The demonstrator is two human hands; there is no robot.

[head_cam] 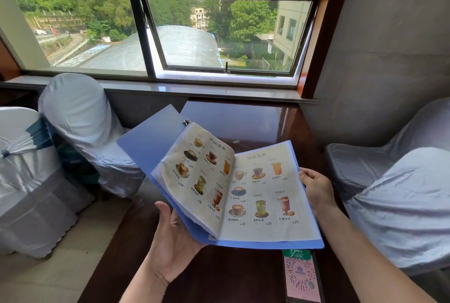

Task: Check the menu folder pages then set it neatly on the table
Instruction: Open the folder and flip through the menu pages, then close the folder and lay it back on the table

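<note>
While hanging open above the table (243,276), lifted clear of the dark wood rather than lying on it: folder (146,146), blue, spread over the table's middle and reaching out past its left edge. Showing two drink pages (258,195), the left one curling upward, the right one lying flatter, both printed with cups, glasses and prices. Standing behind the left page, tilted up toward the left: the blue front cover, with a metal clip (186,122) peeking out at its top by the spine. Cradling the folder's lower left from beneath: left hand (175,241), palm up, fingers hidden under the cover, thumb lying free beside the cover's edge. Gripping the right edge of the folder: right hand (316,188), thumb pressing on top by the page margin, remaining fingers tucked out of sight behind the back cover. Lying flat near the table's near right corner, just below the folder's bottom edge: pink QR card (302,276) with a green header. Standing beyond the table's left edge: two cloth-covered chairs (80,117), the nearer one tied with a sash. Sitting beyond the right edge: more covered seats (399,195). Butting against the wall under the window (226,34) with its far edge: the table itself.
</note>
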